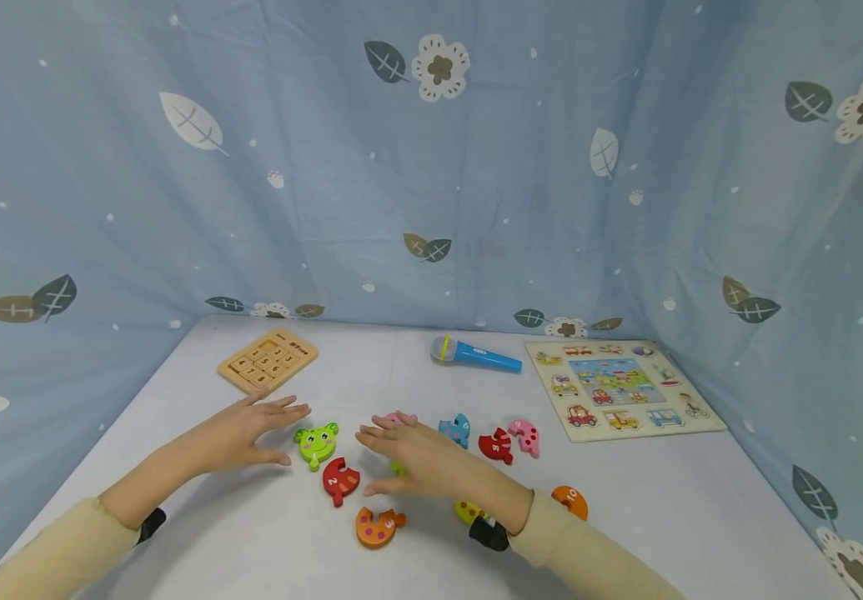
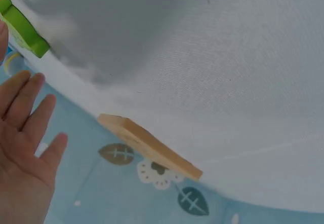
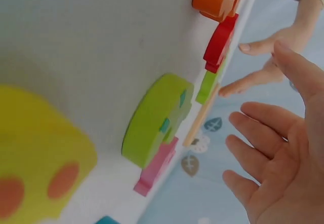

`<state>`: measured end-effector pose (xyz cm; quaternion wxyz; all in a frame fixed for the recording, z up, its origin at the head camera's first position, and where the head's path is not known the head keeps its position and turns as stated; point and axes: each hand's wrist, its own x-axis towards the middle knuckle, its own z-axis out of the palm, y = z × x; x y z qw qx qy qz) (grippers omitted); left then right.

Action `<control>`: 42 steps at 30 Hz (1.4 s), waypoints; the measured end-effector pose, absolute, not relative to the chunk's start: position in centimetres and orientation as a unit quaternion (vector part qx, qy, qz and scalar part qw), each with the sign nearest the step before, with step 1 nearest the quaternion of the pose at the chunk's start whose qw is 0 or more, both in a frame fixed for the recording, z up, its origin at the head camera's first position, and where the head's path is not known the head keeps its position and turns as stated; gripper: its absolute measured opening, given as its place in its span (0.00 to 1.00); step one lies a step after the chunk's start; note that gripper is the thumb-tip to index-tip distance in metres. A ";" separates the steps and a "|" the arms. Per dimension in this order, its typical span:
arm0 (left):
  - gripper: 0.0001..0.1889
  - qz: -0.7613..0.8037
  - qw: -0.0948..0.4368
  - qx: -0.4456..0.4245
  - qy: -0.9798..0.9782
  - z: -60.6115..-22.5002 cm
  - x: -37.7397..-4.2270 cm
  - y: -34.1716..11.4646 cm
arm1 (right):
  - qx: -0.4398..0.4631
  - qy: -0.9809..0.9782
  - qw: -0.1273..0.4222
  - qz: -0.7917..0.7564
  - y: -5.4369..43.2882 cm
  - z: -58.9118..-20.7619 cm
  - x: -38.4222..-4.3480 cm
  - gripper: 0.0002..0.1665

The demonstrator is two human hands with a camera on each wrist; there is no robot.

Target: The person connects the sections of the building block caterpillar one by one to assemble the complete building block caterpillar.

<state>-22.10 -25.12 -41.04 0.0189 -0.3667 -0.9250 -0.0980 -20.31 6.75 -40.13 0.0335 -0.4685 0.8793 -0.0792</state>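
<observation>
My left hand (image 1: 243, 433) is held over the table with its fingers extended, just left of a green smiling head-shaped piece (image 1: 317, 443). Fingers spread, my right hand (image 1: 419, 458) hovers above several painted pieces and holds nothing. It partly hides a pink piece (image 1: 403, 417) and a green piece (image 3: 159, 120). Between the hands lies a red piece marked 2 (image 1: 340, 479), with an orange piece marked 3 (image 1: 377, 528) nearer the front. A spotted yellow piece (image 1: 469, 510) shows beneath the right wrist. To the right are blue (image 1: 456, 429), red (image 1: 497, 446), pink (image 1: 526, 436) and orange (image 1: 571, 502) pieces.
At the back left lies a wooden number board (image 1: 268, 360). A blue toy microphone (image 1: 479, 356) rests at the back middle, left of a picture puzzle board (image 1: 562, 387). A patterned blue curtain (image 1: 431, 167) hangs behind the white table (image 1: 664, 508).
</observation>
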 end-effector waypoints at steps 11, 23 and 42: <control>0.30 -0.183 -0.054 -0.368 -0.910 -41.2 -23.8 -24.8 | -0.438 0.877 0.116 -0.159 4.8 -40.5 -21.5 0.32; 0.31 -0.200 -0.066 -0.392 -0.895 -42.0 -24.7 -24.2 | -0.449 0.861 0.139 -0.195 3.6 -41.3 -22.7 0.32; 0.30 -0.196 -0.067 -0.380 -0.901 -42.4 -24.6 -23.8 | -0.478 0.856 0.132 -0.143 2.6 -41.6 -23.3 0.29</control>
